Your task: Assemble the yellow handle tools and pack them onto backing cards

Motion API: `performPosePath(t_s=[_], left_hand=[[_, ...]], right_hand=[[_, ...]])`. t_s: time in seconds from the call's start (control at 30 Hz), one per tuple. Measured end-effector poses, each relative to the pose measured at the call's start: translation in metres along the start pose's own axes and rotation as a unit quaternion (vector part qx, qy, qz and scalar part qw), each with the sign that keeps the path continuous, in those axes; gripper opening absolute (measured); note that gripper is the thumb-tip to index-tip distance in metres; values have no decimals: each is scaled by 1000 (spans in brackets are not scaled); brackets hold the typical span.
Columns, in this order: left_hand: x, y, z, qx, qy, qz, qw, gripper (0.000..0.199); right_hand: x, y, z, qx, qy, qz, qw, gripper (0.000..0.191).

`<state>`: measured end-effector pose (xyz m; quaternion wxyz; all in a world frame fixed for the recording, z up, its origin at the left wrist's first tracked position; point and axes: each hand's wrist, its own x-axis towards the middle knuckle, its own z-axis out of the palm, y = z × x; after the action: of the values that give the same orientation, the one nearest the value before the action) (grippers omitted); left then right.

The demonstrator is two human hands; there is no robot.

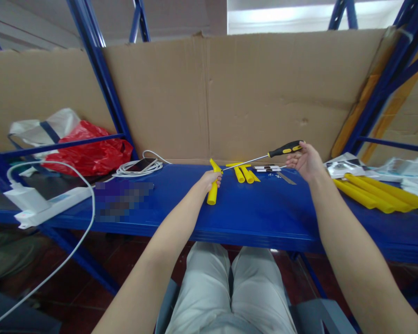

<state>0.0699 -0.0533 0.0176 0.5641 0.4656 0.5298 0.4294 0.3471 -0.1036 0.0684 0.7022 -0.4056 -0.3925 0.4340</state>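
Note:
My left hand [212, 177] is closed around a yellow plastic piece [212, 196], whose tube-like end points down toward me over the blue tabletop. A long screwdriver [285, 149] with a black and yellow handle slants down to the left, its tip meeting the yellow piece near my left thumb. With its fingertips, my right hand [308, 162] grips the handle's end; the other fingers are loosely curled. Behind and between the hands lie several more yellow pieces [244, 175], white and black items [266, 169], tiny scattered parts [273, 175] and a thin flat strip [287, 178].
Long yellow parts [379, 195] and clear plastic packaging [386, 171] lie at the right. On the left are a white power strip [62, 202] with a trailing cable, a phone [141, 165] among coiled cable, and a red bag [94, 150]. Cardboard [264, 97] walls off the back.

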Motion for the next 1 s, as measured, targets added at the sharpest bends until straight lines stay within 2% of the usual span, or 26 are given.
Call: performPosePath(t_s=[0.1,0.23,0.43,0.63,0.8,0.9,1.0], left_hand=[[0,0,0,1,3,-1,1000,18],[1,0,0,2,4,-1,1000,18],[0,1,0,1,5,1,1000,17],[-1,1,1,0,9,2,1000,18],[2,-1,0,-3,6,4,1000,17],[3,-1,0,-3,6,3,1000,16],[2,-1,0,-3,6,2,1000,17]], right_hand=[[8,7,-3,-2,24,-41,999,25],[16,13,-8,-5,30,-67,997,28],[17,16,-11,-44,55,-107,992,30],[14,12,-13,-24,23,-61,998,44],[18,7,-20,18,-36,-11,999,38],[19,8,-21,15,-55,-11,998,34],[19,10,-20,8,-29,-36,999,35]])
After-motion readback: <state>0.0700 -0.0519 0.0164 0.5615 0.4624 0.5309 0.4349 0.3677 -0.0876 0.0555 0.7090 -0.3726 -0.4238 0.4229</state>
